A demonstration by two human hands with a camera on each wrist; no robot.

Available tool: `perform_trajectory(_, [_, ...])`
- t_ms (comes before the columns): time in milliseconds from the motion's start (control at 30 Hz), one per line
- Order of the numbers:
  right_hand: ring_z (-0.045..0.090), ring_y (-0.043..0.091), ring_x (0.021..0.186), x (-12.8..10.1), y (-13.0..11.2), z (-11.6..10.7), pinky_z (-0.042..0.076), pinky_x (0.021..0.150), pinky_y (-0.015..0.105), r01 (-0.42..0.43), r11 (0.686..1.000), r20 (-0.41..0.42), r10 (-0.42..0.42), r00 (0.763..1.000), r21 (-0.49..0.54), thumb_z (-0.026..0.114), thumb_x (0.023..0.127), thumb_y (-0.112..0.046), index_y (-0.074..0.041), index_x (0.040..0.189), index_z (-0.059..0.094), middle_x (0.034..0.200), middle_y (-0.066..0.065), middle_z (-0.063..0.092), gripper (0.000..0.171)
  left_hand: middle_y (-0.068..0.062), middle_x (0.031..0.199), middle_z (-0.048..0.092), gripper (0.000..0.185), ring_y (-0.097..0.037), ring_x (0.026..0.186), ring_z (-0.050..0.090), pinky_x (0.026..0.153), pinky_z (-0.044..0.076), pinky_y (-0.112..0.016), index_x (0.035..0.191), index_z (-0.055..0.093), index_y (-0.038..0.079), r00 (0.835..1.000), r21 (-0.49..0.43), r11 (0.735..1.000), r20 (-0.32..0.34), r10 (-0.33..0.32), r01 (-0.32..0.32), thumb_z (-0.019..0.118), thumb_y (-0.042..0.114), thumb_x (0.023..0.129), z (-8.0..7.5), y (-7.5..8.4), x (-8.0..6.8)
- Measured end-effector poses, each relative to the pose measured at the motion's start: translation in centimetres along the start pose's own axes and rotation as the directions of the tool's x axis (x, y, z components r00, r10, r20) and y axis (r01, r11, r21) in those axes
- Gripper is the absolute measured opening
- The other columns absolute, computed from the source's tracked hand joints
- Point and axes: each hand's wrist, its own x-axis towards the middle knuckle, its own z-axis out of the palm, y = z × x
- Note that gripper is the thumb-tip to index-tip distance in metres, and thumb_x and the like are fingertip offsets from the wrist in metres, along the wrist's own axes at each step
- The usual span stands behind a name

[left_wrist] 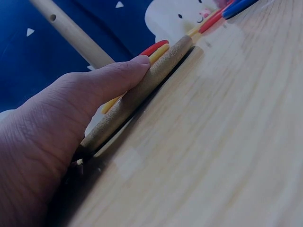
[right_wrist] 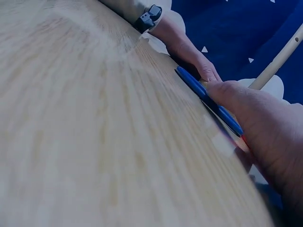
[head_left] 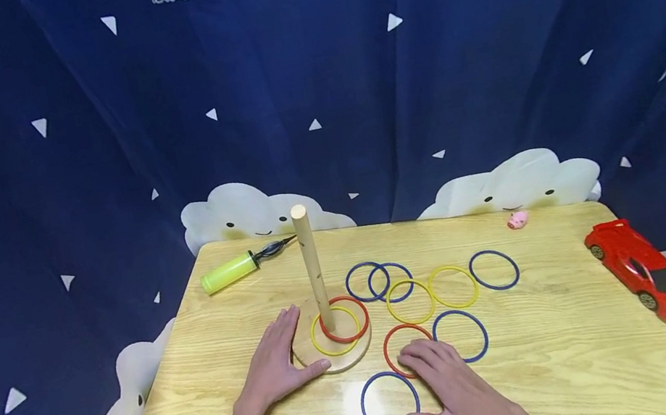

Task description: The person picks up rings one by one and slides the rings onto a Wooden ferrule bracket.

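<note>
Where right hand [head_left: 458, 385] rests (flat): red ring [head_left: 406, 348]

On the table [head_left: 569, 351] there were 9 rings: 4 blue rings [head_left: 494, 270], 3 yellow rings [head_left: 453, 286] and 2 red rings [head_left: 343, 319]. 2 of them, 1 red and 1 yellow, lay around the 1 wooden peg [head_left: 312, 264]. There was also 1 red toy car [head_left: 644, 273], 1 green pump [head_left: 229, 272] and 1 pink pig figure [head_left: 517, 220].
</note>
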Motion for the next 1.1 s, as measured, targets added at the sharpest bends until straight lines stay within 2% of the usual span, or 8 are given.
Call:
perform_trajectory(133, [0.049, 0.022, 0.131, 0.0, 0.1, 0.0, 0.029, 0.112, 0.041, 0.016, 1.000, 0.003, -0.016, 1.000, 0.009, 0.075, 0.085, -0.067, -0.012, 0.133, 0.066, 0.138, 0.002, 0.059, 0.073, -0.005, 0.171, 0.029, 0.122, -0.025, 0.159, 0.023, 0.129, 0.022, -0.049, 0.166, 0.028, 0.012, 1.000, 0.001, 1.000, -0.014, 0.004, -0.004, 0.070, 0.083, 0.076, 0.0, 0.1, 0.0])
perform_trajectory(233, [0.049, 0.022, 0.131, 0.0, 0.0, -0.1, 0.030, 0.111, 0.042, 0.019, 1.000, 0.009, -0.020, 1.000, 0.021, 0.075, 0.085, -0.067, -0.013, 0.134, 0.066, 0.137, 0.002, 0.059, 0.073, -0.006, 0.171, 0.030, 0.122, -0.026, 0.159, 0.024, 0.129, 0.022, -0.050, 0.166, 0.028, 0.012, 1.000, -0.001, 1.000, -0.021, 0.007, -0.007, 0.070, 0.083, 0.076, 0.0, 0.1, 0.0])
perform_trajectory(667, [0.049, 0.020, 0.127, 0.2, -1.7, 0.6, 0.034, 0.111, 0.036, 0.040, 0.999, 0.035, -0.041, 0.999, 0.029, 0.079, 0.073, -0.078, -0.009, 0.143, 0.061, 0.142, 0.004, 0.057, 0.101, -0.005, 0.171, 0.028, 0.123, -0.024, 0.159, 0.022, 0.130, 0.021, -0.048, 0.167, 0.027, 0.013, 1.000, -0.001, 1.000, -0.007, 0.004, -0.004, 0.069, 0.084, 0.076, 0.1, -0.1, 0.0])
perform_trajectory(933, [0.050, 0.019, 0.127, 0.4, -2.4, 0.7, 0.041, 0.106, 0.037, 0.058, 0.998, 0.062, -0.057, 0.996, -0.019, 0.075, 0.077, -0.078, -0.010, 0.142, 0.062, 0.140, 0.004, 0.058, 0.094, -0.005, 0.171, 0.029, 0.123, -0.025, 0.159, 0.023, 0.129, 0.022, -0.049, 0.167, 0.027, 0.012, 1.000, 0.003, 1.000, -0.013, 0.006, -0.006, 0.069, 0.084, 0.076, 0.1, -0.1, 0.0])
perform_trajectory(1100, [0.049, 0.018, 0.126, 0.4, -3.1, 0.8, 0.045, 0.103, 0.039, 0.059, 0.998, 0.081, -0.058, 0.995, -0.008, 0.073, 0.078, -0.079, -0.012, 0.139, 0.062, 0.138, 0.002, 0.057, 0.091, -0.007, 0.171, 0.031, 0.122, -0.028, 0.158, 0.025, 0.129, 0.024, -0.051, 0.166, 0.028, 0.011, 1.000, 0.009, 1.000, -0.018, 0.014, -0.014, 0.071, 0.082, 0.076, 0.2, -0.1, 0.1])
